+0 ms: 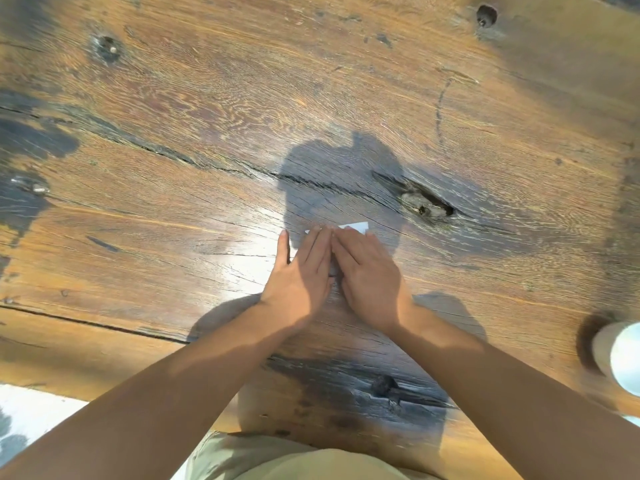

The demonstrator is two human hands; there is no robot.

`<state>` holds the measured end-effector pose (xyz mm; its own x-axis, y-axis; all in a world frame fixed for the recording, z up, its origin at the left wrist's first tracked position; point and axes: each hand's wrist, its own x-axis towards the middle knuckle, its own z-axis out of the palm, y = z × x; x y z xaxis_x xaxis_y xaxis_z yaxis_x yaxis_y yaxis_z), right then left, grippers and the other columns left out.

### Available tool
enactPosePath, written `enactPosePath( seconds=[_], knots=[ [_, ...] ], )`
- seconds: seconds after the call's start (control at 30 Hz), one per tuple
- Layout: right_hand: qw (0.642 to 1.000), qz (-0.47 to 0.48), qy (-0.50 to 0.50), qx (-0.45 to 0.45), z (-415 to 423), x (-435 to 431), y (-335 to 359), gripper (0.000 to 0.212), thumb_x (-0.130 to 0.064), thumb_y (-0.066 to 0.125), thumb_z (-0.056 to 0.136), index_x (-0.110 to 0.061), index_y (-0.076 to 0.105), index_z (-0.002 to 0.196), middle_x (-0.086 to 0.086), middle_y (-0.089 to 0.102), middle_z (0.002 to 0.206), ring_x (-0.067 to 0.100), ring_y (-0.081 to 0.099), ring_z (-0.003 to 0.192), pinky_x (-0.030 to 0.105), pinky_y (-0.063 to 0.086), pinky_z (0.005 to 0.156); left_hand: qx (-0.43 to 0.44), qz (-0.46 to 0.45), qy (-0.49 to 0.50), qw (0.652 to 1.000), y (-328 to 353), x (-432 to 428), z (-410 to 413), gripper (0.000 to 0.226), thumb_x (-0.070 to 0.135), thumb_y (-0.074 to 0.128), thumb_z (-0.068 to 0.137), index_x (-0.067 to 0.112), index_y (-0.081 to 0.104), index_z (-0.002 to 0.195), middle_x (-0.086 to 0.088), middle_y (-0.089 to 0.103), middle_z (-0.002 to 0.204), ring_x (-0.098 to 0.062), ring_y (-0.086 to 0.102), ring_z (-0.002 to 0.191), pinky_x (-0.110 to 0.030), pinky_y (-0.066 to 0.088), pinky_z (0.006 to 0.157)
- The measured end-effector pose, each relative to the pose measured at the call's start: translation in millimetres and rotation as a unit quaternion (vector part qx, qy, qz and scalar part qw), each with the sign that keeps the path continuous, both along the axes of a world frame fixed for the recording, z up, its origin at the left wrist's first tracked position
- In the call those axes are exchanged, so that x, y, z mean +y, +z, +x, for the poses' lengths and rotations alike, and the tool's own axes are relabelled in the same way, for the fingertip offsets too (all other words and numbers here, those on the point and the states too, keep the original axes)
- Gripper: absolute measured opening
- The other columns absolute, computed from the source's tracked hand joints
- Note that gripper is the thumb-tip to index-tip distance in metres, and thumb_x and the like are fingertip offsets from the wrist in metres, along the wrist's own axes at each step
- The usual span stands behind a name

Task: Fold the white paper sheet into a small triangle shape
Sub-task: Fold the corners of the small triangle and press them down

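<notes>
The white paper sheet (358, 227) lies flat on the wooden table (207, 133), almost wholly hidden under both hands; only a white strip at its far edge shows past the fingertips. My left hand (301, 271) presses flat on the paper's left part, fingers together and thumb spread out to the left. My right hand (367, 271) presses flat on the right part, its fingers angled toward the left hand's. The fingertips of the two hands meet at the paper's far edge. How the paper is folded underneath is hidden.
The table is rough old wood with long cracks and a deep knot hole (424, 204) just beyond the paper to the right. A white cup-like object (620, 355) stands at the right edge. The table's near edge runs by my lap, with pale floor at lower left.
</notes>
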<state>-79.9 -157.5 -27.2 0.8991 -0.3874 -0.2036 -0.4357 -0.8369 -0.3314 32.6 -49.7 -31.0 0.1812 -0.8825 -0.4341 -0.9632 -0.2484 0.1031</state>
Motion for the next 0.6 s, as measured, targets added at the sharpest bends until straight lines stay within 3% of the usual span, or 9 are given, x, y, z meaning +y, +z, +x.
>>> enactPosePath(
  seconds=[0.1,0.2,0.37,0.5,0.6],
  knots=[
    [0.999,-0.023,-0.011,0.030,6,6,10,0.051,-0.009,0.063,0.091,-0.001,0.052,0.140,0.011,0.051,0.147,0.029,0.045,0.139,0.050,0.028,0.118,0.005,0.018,0.001,1.000,4,-1,2,0.066,0.041,0.017,0.104,0.004,-0.008,0.152,-0.009,-0.010,0.164,-0.023,-0.009,0.150,-0.064,0.003,0.116],
    [0.997,-0.016,-0.027,0.069,10,8,17,0.048,-0.015,0.047,0.101,-0.007,0.041,0.148,0.004,0.038,0.156,0.022,0.030,0.147,0.055,0.011,0.122,0.017,0.021,0.004,1.000,7,-1,3,0.066,0.042,0.016,0.104,0.005,-0.008,0.153,-0.008,-0.012,0.164,-0.024,-0.010,0.150,-0.065,0.005,0.115],
    [0.997,-0.053,-0.032,0.035,7,6,7,0.052,-0.012,0.069,0.085,-0.004,0.058,0.135,0.010,0.056,0.143,0.027,0.051,0.134,0.064,0.030,0.112,0.026,0.012,0.010,1.000,5,0,5,0.066,0.043,0.018,0.104,0.006,-0.002,0.154,-0.008,-0.009,0.164,-0.022,-0.006,0.151,-0.067,0.006,0.115],
    [0.997,-0.043,0.008,0.070,2,-1,-7,0.074,-0.023,0.071,0.074,-0.007,0.048,0.143,0.009,0.047,0.151,0.025,0.042,0.141,0.056,0.013,0.119,0.032,0.021,0.022,0.999,3,-3,2,0.066,0.043,0.020,0.104,0.006,0.001,0.155,-0.008,-0.004,0.165,-0.022,-0.002,0.151,-0.065,0.007,0.116],
    [0.995,-0.048,0.025,0.080,-1,-5,-6,0.077,-0.024,0.072,0.075,-0.009,0.044,0.145,0.008,0.044,0.153,0.024,0.039,0.142,0.059,0.011,0.117,0.018,0.031,0.024,0.999,1,-4,2,0.066,0.045,0.018,0.103,0.008,-0.003,0.154,-0.006,-0.007,0.164,-0.020,-0.005,0.151,-0.065,0.005,0.116]
  ],
)
